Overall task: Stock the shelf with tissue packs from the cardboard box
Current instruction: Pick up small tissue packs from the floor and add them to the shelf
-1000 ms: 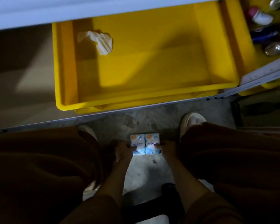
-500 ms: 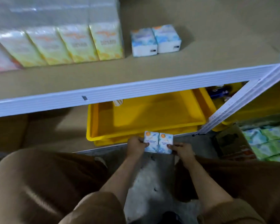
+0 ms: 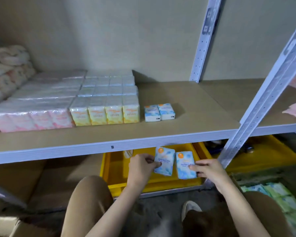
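It looked like a shop's stockroom: a bare metal shelf (image 3: 109,135) with perforated uprights (image 3: 202,41) held neat rows of wrapped tissue packs (image 3: 104,115), yellow plastic bins (image 3: 116,170) sat below, and the floor (image 3: 143,218) was rough concrete.

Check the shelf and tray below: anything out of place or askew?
Shelf rows sit square. One oddity: something pale, maybe crumpled paper, lies in the otherwise bare yellow tray under the shelf edge.
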Demonstrator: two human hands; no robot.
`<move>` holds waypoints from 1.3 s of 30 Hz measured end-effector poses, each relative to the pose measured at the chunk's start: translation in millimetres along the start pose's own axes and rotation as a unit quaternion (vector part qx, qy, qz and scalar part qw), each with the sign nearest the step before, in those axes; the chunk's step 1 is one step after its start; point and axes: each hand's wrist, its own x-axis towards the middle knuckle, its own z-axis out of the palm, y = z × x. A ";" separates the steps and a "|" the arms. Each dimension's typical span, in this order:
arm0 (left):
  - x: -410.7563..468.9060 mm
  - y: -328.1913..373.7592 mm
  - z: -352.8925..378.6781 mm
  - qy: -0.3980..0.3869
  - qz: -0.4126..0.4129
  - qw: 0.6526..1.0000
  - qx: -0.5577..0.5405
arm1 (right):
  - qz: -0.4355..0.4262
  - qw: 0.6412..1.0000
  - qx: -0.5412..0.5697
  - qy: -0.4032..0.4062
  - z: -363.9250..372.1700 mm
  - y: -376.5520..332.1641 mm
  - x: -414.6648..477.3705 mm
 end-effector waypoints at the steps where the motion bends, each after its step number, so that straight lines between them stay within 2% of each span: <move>1: -2.1 6.3 -7.5 0.008 0.009 1.000 -0.014 | -0.009 1.000 0.002 -0.002 -4.4 -10.0 -4.4; 7: 8.0 38.2 -35.5 0.041 0.058 0.997 -0.040 | -0.055 0.998 0.027 0.008 -13.8 -68.4 -8.4; 11: 29.3 53.5 -40.6 0.054 0.060 0.996 -0.047 | -0.068 0.997 0.018 0.011 -7.1 -96.4 7.4; 15: 51.3 63.8 -40.3 0.052 0.042 0.998 -0.021 | -0.072 0.997 -0.035 0.018 1.2 -112.3 28.9; 21: 65.1 66.2 -34.2 0.027 0.034 0.996 0.081 | -0.089 0.987 -0.135 0.020 9.2 -121.9 44.4; 23: 60.0 65.0 -32.9 0.035 0.064 0.991 0.114 | -0.129 0.974 -0.181 0.033 9.7 -123.1 39.3; 25: 55.6 60.9 -32.1 0.035 0.132 0.980 0.146 | -0.191 0.951 -0.236 0.065 8.6 -125.7 30.5; 28: 49.9 59.1 -31.2 -0.023 0.207 0.959 0.191 | -0.275 0.907 -0.318 0.016 6.2 -128.4 21.5; 30: 50.8 59.4 -28.5 -0.053 0.219 0.947 0.228 | -0.293 0.873 -0.390 -0.026 7.8 -127.2 21.9; 32: 53.4 60.9 -26.0 -0.058 0.220 0.941 0.251 | -0.300 0.849 -0.433 -0.035 11.3 -125.7 25.6; 39: 60.5 64.6 -19.4 -0.036 0.209 0.938 0.273 | -0.320 0.828 -0.459 -0.033 21.6 -127.0 35.1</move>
